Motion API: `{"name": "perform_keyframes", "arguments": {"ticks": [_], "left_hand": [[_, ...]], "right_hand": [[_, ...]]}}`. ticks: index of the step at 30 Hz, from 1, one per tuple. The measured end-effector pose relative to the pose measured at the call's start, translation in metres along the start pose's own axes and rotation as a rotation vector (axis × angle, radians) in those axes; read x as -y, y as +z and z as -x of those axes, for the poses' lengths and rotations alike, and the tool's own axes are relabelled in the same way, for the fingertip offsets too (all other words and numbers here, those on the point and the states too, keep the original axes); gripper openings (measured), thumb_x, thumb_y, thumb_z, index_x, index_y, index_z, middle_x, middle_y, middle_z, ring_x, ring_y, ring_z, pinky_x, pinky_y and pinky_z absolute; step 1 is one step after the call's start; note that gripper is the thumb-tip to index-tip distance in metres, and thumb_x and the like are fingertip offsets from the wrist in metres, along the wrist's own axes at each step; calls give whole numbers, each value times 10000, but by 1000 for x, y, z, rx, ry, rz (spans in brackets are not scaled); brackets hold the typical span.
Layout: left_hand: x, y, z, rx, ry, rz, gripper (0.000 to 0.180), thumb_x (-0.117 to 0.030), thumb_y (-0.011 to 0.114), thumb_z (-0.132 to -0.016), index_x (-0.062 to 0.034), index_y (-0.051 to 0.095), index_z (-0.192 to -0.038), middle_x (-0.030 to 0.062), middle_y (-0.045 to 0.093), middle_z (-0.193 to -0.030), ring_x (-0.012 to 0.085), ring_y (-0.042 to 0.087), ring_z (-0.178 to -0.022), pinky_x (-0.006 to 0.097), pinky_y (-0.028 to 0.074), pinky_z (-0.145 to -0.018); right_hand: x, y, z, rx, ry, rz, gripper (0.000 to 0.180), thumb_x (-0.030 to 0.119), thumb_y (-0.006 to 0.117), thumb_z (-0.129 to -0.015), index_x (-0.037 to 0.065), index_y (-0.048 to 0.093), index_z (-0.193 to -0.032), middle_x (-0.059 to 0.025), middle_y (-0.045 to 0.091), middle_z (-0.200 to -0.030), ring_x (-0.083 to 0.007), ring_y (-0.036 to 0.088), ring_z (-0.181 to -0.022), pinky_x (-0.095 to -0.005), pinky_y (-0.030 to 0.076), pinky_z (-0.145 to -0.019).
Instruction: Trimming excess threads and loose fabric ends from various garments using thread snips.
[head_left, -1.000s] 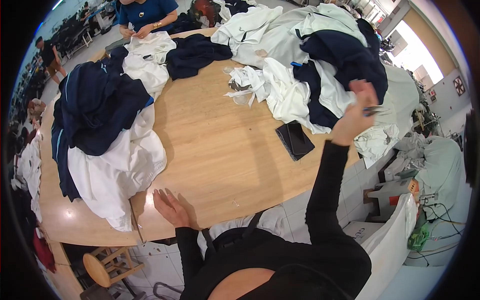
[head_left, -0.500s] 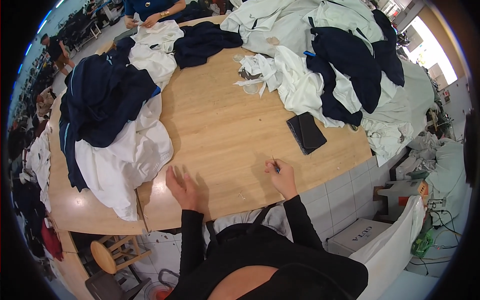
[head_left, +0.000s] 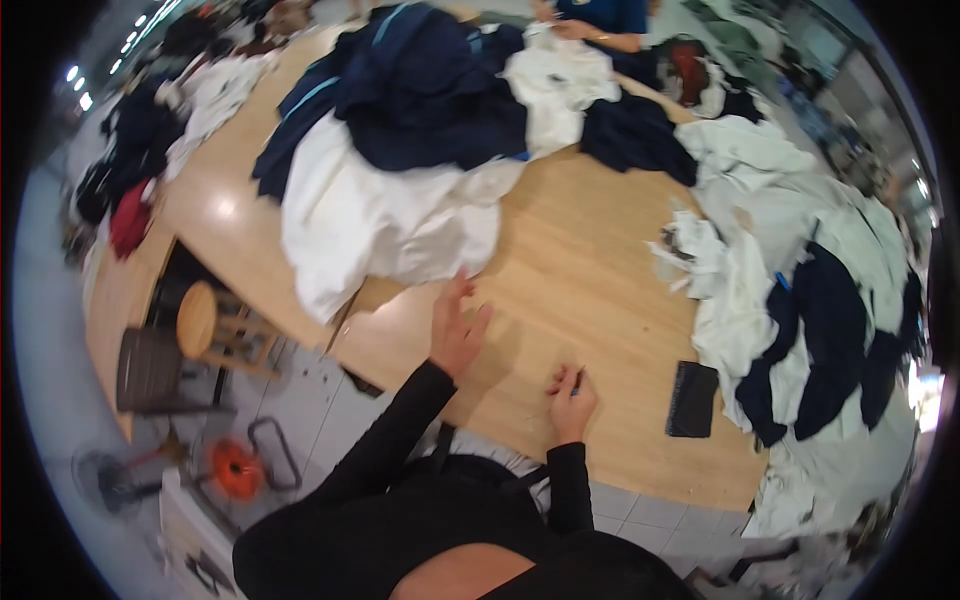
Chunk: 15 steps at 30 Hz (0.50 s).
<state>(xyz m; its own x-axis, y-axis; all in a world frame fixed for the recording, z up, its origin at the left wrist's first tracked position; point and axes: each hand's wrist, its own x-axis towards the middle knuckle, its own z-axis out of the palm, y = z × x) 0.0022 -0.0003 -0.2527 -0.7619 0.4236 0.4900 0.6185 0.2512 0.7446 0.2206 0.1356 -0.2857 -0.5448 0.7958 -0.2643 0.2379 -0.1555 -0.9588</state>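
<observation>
Both sides of the wooden table carry loose, unfolded garments: at upper centre a navy garment lies heaped over a white garment, and at the right of the frame navy pieces lie on a pale heap. Near the middle, the left hand has its fingers spread around nothing, close to the white garment's lower edge; whether they touch cannot be told. Lower centre, the right hand is curled around a small, dark-and-blue tool, apart from any cloth. With no garment gripped, the work looks to be between pieces; which heap is done and which is left, the view does not show. White scraps and a dark flat item sit right of centre. No brand, label or writing is legible anywhere.
</observation>
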Motion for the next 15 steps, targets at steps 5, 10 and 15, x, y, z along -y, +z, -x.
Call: {"name": "perform_keyframes", "arguments": {"ticks": [5, 10, 15], "left_hand": [[-12, -26, -27, 96, -636, 342, 911, -95, 755, -991, -80, 246, -1745, 101, 707, -1052, 245, 684, -1020, 412, 541, -957], [-2, -35, -96, -163, -164, 175, 815, -105, 774, -973, -77, 370, -1681, 148, 718, -1188, 269, 682, -1146, 404, 529, -1009], [58, -111, -250, -493, 198, -339, 391, -133, 792, -863, -57, 706, -1238, 159, 731, -1266, 385, 631, -1303, 521, 458, -1126]], "right_hand": [[-2, 1, -12, -69, -167, 29, 352, 252, 570, -1166, -60, 727, -1124, -89, 718, -856, -135, 683, -626, -295, 554, -591], [-1, 3, -10, -61, -182, 61, 318, 220, 577, -1160, -57, 727, -1124, -89, 717, -855, -129, 686, -636, -294, 565, -603], [1, 5, -6, -59, -254, 105, 286, 190, 582, -1155, -58, 720, -1116, -89, 718, -861, -123, 685, -637, -289, 570, -602]]}}
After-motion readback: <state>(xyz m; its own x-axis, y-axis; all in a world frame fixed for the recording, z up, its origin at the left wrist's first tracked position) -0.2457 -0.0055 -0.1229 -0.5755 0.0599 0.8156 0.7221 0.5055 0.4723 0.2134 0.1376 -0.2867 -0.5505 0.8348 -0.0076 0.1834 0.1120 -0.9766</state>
